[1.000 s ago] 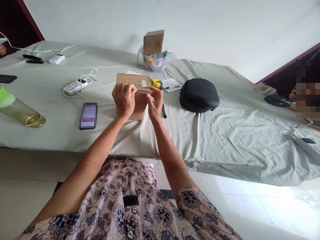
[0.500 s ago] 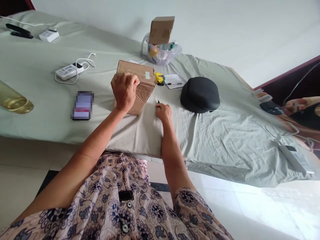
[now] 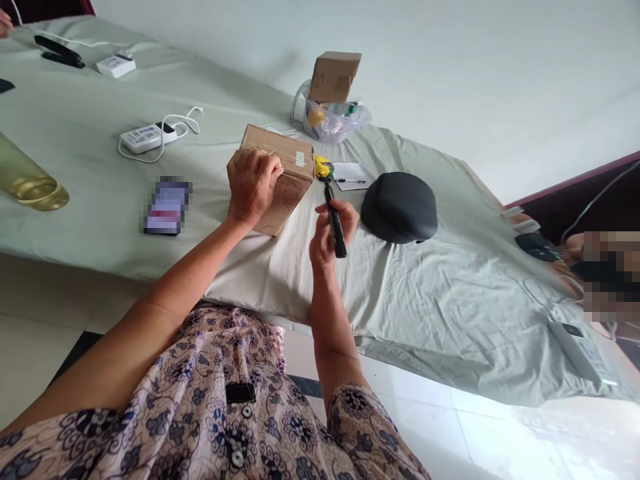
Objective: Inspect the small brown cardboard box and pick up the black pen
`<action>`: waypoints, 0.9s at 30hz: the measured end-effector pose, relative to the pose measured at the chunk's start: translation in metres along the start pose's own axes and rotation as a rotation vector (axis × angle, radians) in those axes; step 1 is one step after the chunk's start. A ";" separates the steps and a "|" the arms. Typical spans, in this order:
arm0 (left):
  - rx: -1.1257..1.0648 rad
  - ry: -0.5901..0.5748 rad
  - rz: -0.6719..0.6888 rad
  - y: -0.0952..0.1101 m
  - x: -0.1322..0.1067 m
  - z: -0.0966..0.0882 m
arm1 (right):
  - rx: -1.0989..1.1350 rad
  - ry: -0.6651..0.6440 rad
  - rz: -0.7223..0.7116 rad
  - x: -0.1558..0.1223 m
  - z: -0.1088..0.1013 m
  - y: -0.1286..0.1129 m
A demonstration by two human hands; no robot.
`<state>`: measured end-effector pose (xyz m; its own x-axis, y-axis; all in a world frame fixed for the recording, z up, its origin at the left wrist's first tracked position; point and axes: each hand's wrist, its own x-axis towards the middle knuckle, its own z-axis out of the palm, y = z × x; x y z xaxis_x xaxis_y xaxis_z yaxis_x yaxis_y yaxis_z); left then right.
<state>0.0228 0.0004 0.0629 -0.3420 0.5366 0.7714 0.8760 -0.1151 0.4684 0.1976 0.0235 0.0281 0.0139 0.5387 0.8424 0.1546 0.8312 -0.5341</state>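
A brown cardboard box (image 3: 290,175) stands on the cloth-covered table (image 3: 425,293) in front of me. My left hand (image 3: 251,187) is closed over the box's near top edge and holds it. My right hand (image 3: 327,235) is lifted just right of the box, its fingers wrapped round a black marker pen (image 3: 335,223) that points up and away. A yellow tape measure (image 3: 323,167) lies just behind the box's right corner.
A black dome-shaped case (image 3: 399,207) lies to the right. A phone (image 3: 167,205), a white power strip (image 3: 145,137) and a yellow-green bottle (image 3: 27,185) lie to the left. A clear bowl (image 3: 333,121) with a small box (image 3: 334,76) sits behind. Another person is at the right edge.
My right hand left the box, dropped to the cloth and picked up the black marker, which it now holds raised. My left hand stayed on the box.
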 end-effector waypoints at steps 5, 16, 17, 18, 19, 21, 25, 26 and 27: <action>-0.007 -0.008 0.023 -0.001 0.000 -0.002 | -0.048 -0.120 -0.171 -0.003 0.001 -0.017; -0.010 0.020 -0.010 0.001 0.001 -0.002 | -0.311 -0.377 0.029 -0.001 0.009 -0.009; -0.008 0.024 -0.005 0.001 0.001 -0.002 | -0.306 -0.387 0.031 -0.001 0.011 -0.009; -0.005 0.025 0.000 0.001 0.001 -0.002 | -0.307 -0.388 0.033 0.000 0.012 -0.009; -0.001 0.025 0.004 0.001 0.001 -0.002 | -0.315 -0.378 0.037 0.001 0.013 -0.009; 0.004 0.018 0.004 0.000 0.001 -0.002 | -0.351 -0.331 0.060 0.000 0.011 -0.009; -0.009 -0.018 -0.011 0.000 0.001 -0.004 | -0.381 -0.187 0.137 -0.005 0.004 -0.007; -0.013 -0.027 -0.011 0.000 0.001 -0.004 | -0.373 -0.167 0.152 -0.007 0.003 -0.005; -0.015 -0.032 -0.011 -0.001 0.001 -0.004 | -0.362 -0.163 0.165 -0.009 0.003 -0.004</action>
<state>0.0203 -0.0025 0.0656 -0.3404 0.5641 0.7523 0.8668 -0.1217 0.4835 0.1938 0.0157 0.0225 -0.0846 0.6992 0.7099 0.5002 0.6460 -0.5766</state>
